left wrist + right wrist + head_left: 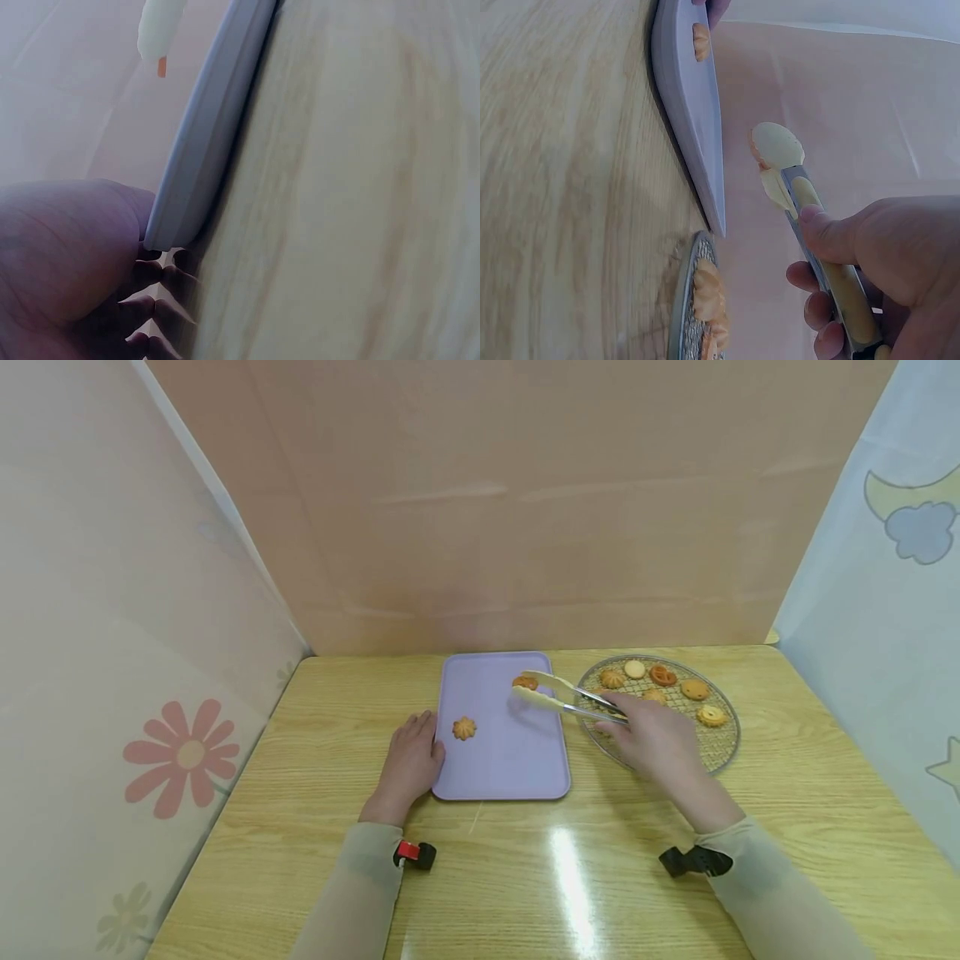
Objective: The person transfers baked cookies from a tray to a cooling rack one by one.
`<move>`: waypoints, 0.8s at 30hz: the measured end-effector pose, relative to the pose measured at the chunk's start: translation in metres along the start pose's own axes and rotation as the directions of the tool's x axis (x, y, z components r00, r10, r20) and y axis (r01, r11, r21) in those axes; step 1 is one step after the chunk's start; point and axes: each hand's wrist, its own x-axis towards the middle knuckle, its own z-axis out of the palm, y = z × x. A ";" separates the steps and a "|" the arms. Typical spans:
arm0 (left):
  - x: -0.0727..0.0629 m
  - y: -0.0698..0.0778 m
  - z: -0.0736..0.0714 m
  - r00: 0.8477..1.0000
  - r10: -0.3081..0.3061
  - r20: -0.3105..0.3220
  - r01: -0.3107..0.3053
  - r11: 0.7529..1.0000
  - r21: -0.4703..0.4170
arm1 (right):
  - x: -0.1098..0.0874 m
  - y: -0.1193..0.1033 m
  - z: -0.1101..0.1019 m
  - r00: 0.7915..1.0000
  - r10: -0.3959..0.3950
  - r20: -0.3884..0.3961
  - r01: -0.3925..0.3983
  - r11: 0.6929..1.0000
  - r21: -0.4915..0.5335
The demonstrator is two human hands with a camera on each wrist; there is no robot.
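Observation:
My right hand (656, 735) grips a pair of tongs (832, 277) with metal arms and cream tips. Between those tips is an orange-brown cookie (525, 682), partly hidden by them, held above the upper right part of a lilac tray (502, 768). A flower-shaped cookie (464, 728) lies on the tray's left half. My left hand (408, 760) rests at the tray's left edge, its thumb touching the rim and its other fingers on the table side. In the left wrist view, the fingers beside the tray wall (202, 135) are dark and partly hidden.
To the tray's right is a round wire rack (716, 756) with several cookies, among them a pretzel-shaped one (663, 675) and a pale round one (634, 669). My right forearm passes over the rack's near side. A brown backdrop (510, 527) stands behind the wooden table (495, 877).

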 end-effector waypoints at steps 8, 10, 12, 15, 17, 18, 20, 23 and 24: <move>0.000 0.001 -0.001 1.000 -0.005 0.008 0.005 1.000 0.004 | -0.008 0.010 -0.013 0.999 0.044 -0.009 -0.044 0.999 -0.011; 0.000 0.001 -0.001 1.000 -0.004 0.009 0.004 1.000 0.007 | -0.010 0.013 -0.015 0.999 0.045 -0.016 -0.045 0.999 -0.007; 0.000 0.001 -0.001 1.000 -0.006 0.010 0.006 1.000 0.006 | -0.012 0.016 -0.018 0.999 0.040 -0.024 -0.040 0.999 -0.006; 0.000 0.002 -0.002 1.000 -0.007 0.013 0.007 1.000 0.003 | -0.016 0.021 -0.021 0.999 0.031 -0.045 -0.031 0.999 -0.015; 0.000 0.002 -0.002 1.000 -0.006 0.013 0.006 1.000 0.004 | -0.018 0.023 -0.023 0.998 0.032 -0.054 -0.034 0.999 -0.026; 0.000 0.002 -0.002 1.000 -0.006 0.012 0.006 1.000 0.007 | -0.019 0.025 -0.024 0.998 0.030 -0.060 -0.032 0.999 -0.033; 0.000 0.002 -0.002 1.000 -0.008 0.014 0.008 1.000 0.005 | -0.021 0.027 -0.026 0.997 0.034 -0.066 -0.037 0.999 -0.036; 0.000 0.001 -0.001 1.000 -0.009 0.013 0.009 1.000 0.001 | -0.023 0.030 -0.029 0.997 0.062 -0.047 -0.063 0.997 -0.036; 0.000 0.001 -0.001 1.000 -0.009 0.013 0.009 1.000 -0.003 | -0.024 0.031 -0.030 0.997 0.069 -0.042 -0.071 0.997 -0.037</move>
